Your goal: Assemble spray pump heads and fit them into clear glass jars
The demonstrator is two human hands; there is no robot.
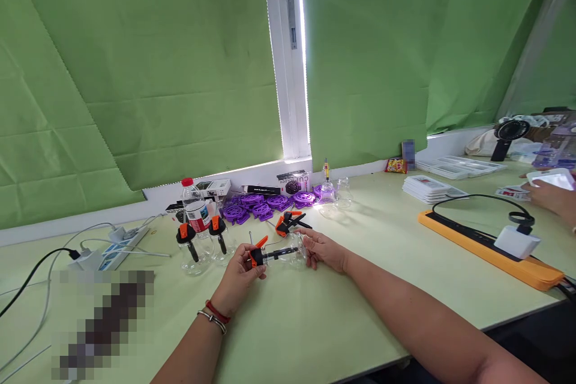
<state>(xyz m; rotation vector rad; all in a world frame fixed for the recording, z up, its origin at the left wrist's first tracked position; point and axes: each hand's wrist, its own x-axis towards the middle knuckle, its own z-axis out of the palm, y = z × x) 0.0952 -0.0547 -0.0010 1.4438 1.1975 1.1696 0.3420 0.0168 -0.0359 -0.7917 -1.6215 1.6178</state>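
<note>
Between my two hands a clear bottle (281,254) lies on its side above the table, with a black and orange cap and a black stem inside. My left hand (242,273) is closed round the cap end. At the wide base, my right hand (321,250) grips with thumb and fingers. Just beyond the bottle are loose black and orange caps (288,223). Two similar bottles, one capped bottle (186,250) and another capped bottle (219,241), stand upright to the left. Farther back are uncapped clear bottles (344,193).
Purple plastic parts (263,203) and small boxes lie by the wall. A red-capped drink bottle (197,210) stands left, near a power strip (123,249) with cables. On the right are an orange power strip (486,252), stacked white cards (427,188) and another person's hand (551,198) holding a phone.
</note>
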